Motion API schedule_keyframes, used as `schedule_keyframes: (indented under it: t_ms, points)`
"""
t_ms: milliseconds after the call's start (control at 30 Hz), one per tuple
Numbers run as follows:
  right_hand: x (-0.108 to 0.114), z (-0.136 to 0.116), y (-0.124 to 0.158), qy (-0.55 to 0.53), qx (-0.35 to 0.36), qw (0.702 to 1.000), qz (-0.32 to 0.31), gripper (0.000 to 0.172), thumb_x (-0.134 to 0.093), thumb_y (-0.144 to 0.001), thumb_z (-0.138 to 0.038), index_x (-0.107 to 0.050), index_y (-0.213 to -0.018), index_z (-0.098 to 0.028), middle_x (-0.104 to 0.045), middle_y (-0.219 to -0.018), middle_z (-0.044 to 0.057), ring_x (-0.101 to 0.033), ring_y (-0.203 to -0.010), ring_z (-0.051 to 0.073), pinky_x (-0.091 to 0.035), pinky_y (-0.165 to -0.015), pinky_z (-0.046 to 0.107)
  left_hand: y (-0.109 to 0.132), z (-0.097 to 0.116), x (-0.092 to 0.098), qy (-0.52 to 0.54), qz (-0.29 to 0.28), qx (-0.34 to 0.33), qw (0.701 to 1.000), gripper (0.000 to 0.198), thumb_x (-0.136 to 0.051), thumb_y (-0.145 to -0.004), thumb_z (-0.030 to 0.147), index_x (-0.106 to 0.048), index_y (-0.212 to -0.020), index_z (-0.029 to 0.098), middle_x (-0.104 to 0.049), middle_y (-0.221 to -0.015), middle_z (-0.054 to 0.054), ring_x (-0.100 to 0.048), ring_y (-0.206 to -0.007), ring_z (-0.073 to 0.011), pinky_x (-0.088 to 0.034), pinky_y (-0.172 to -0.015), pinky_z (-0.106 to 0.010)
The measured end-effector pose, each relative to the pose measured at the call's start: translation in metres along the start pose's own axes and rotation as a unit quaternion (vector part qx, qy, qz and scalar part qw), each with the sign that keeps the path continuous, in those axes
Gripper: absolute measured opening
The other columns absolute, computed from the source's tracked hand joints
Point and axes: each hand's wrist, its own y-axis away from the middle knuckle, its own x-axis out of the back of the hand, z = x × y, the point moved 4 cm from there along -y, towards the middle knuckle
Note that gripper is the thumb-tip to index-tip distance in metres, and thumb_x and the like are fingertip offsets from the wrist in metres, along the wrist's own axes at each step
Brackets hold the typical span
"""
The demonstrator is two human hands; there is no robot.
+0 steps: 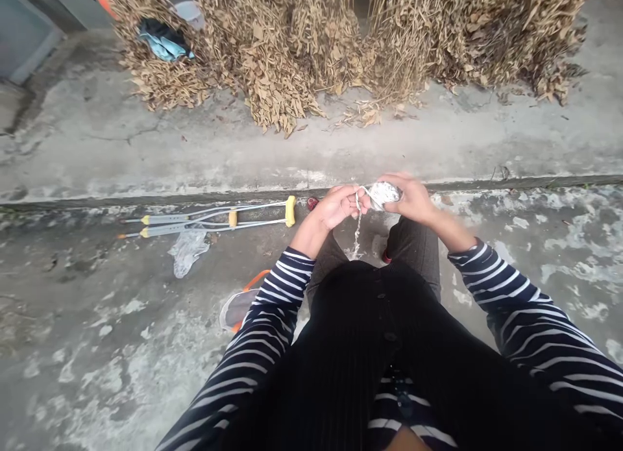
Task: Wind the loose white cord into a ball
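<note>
Above the legs [419,246], the right hand [413,198] bends its fingers around a whitish bundle [383,194]. Just beside it, the left hand [337,206] has curled fingers holding a white string [357,229] that dangles below. Crutches [233,219] and a plastic bag [187,251] lie on the ground [141,347].

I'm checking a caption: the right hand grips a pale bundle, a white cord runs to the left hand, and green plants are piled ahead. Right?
Not quite: the plants are dry and brown, as the head view shows. The right hand does grip a pale bundle, and a white cord runs to the left hand.
</note>
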Motion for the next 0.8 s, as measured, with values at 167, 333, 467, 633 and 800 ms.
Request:
schedule_keyframes:
  t_ms: [167,333,467,633,800]
  points:
    - [-0.018,-0.004,0.015,-0.231,-0.114,0.961,-0.096,0.057,-0.072,-0.065,-0.028,-0.071,-0.121,-0.018,-0.069,-0.119,0.006,-0.063,-0.098,0.020,-0.053,-0.087,0.034,-0.011,-0.013,0.008,0.030,0.063,0.013,0.997,0.020,-0.062,-0.095,0.025,-0.060,-0.079,0.012,-0.070,-0.065,-0.004,-0.063,-0.052,-0.0087,-0.037,-0.048,-0.018]
    - [-0.033,-0.009,0.034,-0.324,-0.189,0.919,-0.124,0.072,-0.084,-0.065,-0.040,-0.064,-0.133,-0.024,-0.062,-0.127,0.007,-0.056,-0.087,0.014,-0.044,-0.057,0.020,-0.010,-0.029,0.012,0.022,0.088,0.023,0.996,0.021,-0.061,-0.096,0.025,-0.061,-0.080,0.012,-0.069,-0.065,-0.003,-0.059,-0.051,-0.0062,-0.038,-0.050,-0.017]
    - [-0.038,-0.009,0.038,-0.302,-0.216,0.924,-0.094,0.060,-0.085,-0.059,-0.030,-0.069,-0.116,-0.019,-0.064,-0.112,0.006,-0.055,-0.086,0.014,-0.043,-0.057,0.019,-0.008,-0.032,0.016,-0.039,0.037,0.044,0.998,0.022,-0.064,-0.095,0.027,-0.064,-0.080,0.011,-0.069,-0.065,-0.004,-0.060,-0.051,-0.0078,-0.039,-0.049,-0.019]
    - [-0.027,-0.002,0.041,-0.327,-0.239,0.905,-0.134,0.051,-0.078,-0.060,-0.023,-0.072,-0.111,-0.018,-0.068,-0.099,0.004,-0.053,-0.071,0.010,-0.037,-0.053,0.018,-0.013,-0.020,0.035,-0.208,-0.057,0.074,0.974,0.032,-0.076,-0.087,0.037,-0.070,-0.075,0.008,-0.075,-0.077,-0.012,-0.068,-0.063,-0.0119,-0.045,-0.054,-0.021]
    - [-0.016,0.004,0.052,-0.477,-0.263,0.818,-0.185,0.055,-0.076,-0.052,-0.028,-0.071,-0.106,-0.017,-0.072,-0.096,0.007,-0.068,-0.080,0.019,-0.056,-0.065,0.028,-0.023,-0.014,0.049,-0.268,-0.103,0.044,0.957,0.039,-0.082,-0.082,0.046,-0.075,-0.076,0.008,-0.077,-0.085,-0.014,-0.072,-0.076,-0.0142,-0.055,-0.073,-0.026]
